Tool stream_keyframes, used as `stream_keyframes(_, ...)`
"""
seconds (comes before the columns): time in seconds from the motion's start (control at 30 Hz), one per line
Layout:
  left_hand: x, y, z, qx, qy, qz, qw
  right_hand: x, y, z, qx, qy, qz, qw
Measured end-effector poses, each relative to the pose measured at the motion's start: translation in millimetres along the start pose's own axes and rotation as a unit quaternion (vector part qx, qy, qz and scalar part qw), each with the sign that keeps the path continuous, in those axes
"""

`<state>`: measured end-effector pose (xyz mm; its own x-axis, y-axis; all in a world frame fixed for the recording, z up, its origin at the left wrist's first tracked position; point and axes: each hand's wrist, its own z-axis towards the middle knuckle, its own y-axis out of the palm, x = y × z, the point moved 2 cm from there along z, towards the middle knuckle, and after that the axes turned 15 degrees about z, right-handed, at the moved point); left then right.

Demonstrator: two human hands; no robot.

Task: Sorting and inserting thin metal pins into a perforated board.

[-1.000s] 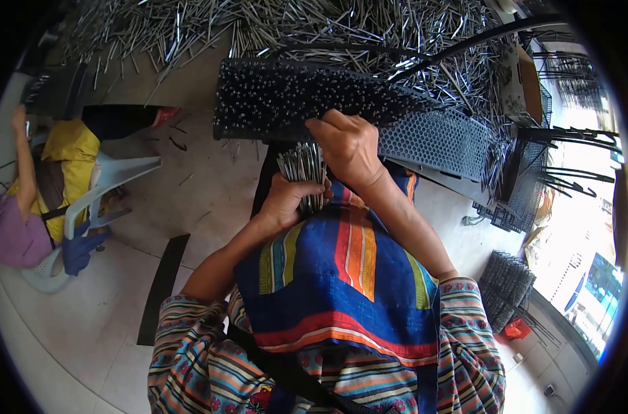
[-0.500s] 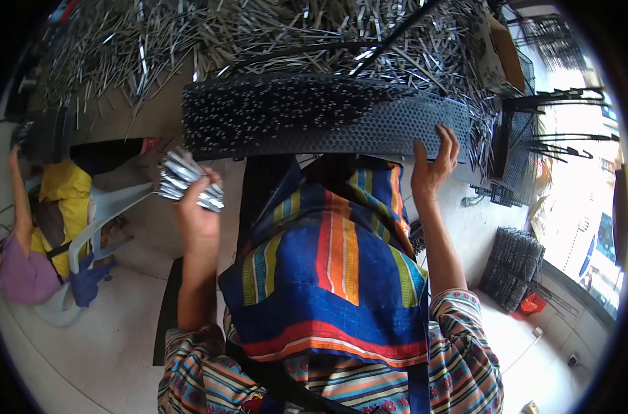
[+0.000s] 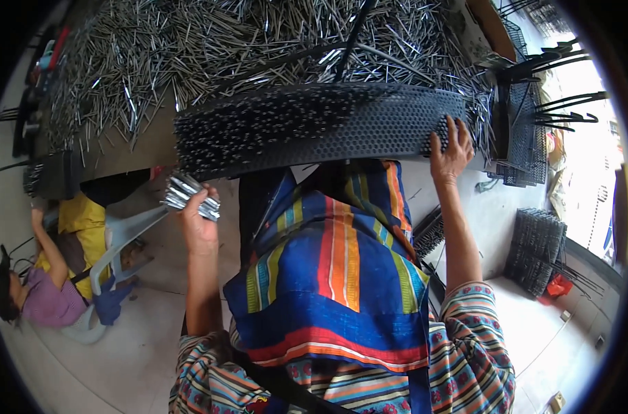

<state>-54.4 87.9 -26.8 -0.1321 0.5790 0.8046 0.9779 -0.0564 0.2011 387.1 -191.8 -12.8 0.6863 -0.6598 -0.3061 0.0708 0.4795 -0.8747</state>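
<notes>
My left hand (image 3: pixel 201 219) is closed around a bundle of short, shiny silver metal strips (image 3: pixel 183 192), left of my lap. In front of me a long black perforated panel (image 3: pixel 379 131) lies crosswise along the near edge of the worktable. Dark, glinting pieces fill many holes across its left and middle parts. Bare holes show toward the right, with a small glinting patch by my right fingers. My right hand (image 3: pixel 453 153) rests on the panel's right end, fingers stretched out and apart. I see nothing held in it.
Loose metal strips (image 3: pixel 258 34) pile up behind the panel, crossed by a dark rod (image 3: pixel 350 45). A cardboard box (image 3: pixel 485 31) and black hooked racks (image 3: pixel 561 114) stand at right. Another person (image 3: pixel 52 293) sits at left on a pale chair (image 3: pixel 131 231). Stacked black panels (image 3: pixel 534 241) lie on the right floor.
My right hand has shifted slightly right along the panel, and small glinting pieces now show by its fingers. The whole view has tilted a little. My left hand still grips the strips.
</notes>
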Motion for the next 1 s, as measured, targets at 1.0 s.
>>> stream_keyframes(1.0, -5.7, 82.5, -43.9, -0.306, -0.112, 0.143, 0.935, -258.9, 40.4, -59.6, -0.407, 0.279, 0.66, 0.567)
